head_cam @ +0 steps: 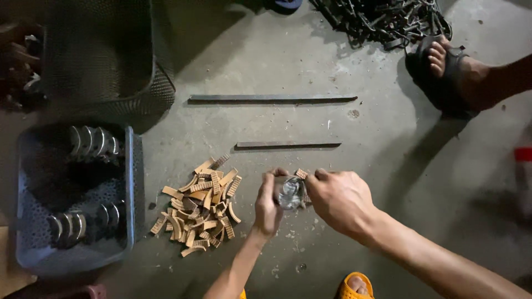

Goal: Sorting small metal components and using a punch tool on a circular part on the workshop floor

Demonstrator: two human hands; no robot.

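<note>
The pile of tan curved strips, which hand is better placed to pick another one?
Probably the left hand: it is beside the pile of tan curved strips, while the right hand is farther away.

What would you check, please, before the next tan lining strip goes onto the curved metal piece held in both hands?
1. Left hand grips the curved metal piece: ok.
2. Right hand pinches a tan strip at the piece's upper edge: ok.
3. Strip seated flush on the metal: cannot tell, fingers hide it.
4. Pile of tan strips lies on the floor beside the left hand: ok.
5. Blue basket of finished-looking metal pieces sits beyond the pile: ok.
6. Two metal bars lie apart from the hands: ok.
</note>
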